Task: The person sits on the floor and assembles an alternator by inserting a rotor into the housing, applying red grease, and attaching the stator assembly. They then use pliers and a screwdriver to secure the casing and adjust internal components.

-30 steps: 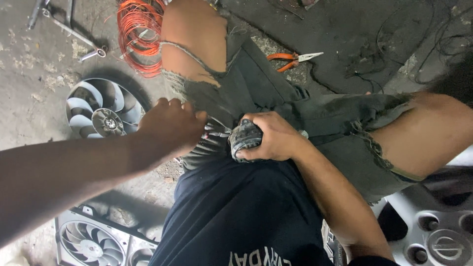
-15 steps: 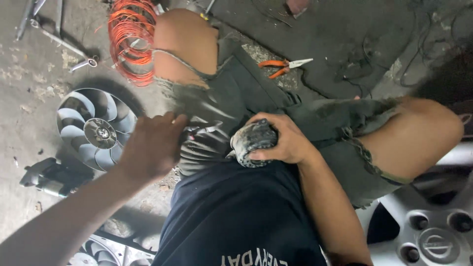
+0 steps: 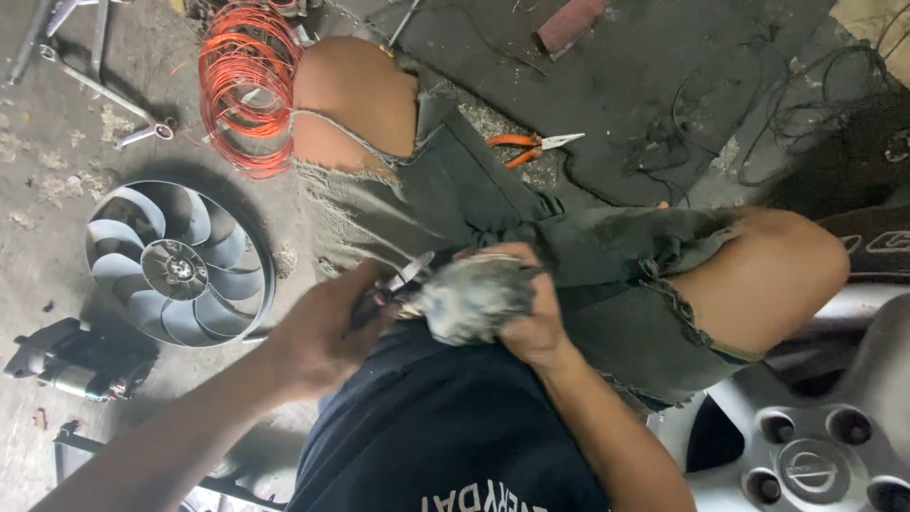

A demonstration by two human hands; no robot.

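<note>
Dark navy T-shirt (image 3: 445,446) with pale printed lettering near the lower hem. Olive-green denim shorts (image 3: 531,218), heavily frayed, ragged threads hanging along both cut leg edges. Bare knees, bare forearms, no sleeves reaching the wrists. No gloves, rings or watch visible on left hand (image 3: 327,337) or right hand (image 3: 531,313).

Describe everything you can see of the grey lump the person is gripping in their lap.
The grey lump is a rounded, dirty, mottled grey-and-whitish object, looking like grimy metal or caked material; what it is cannot be told. It sits in the person's lap against the torn dark green shorts, just above the black shirt. The right hand wraps around its right side and top. The left hand holds a metal plier-like tool whose tip meets the lump's left end. Its underside is hidden.
</note>
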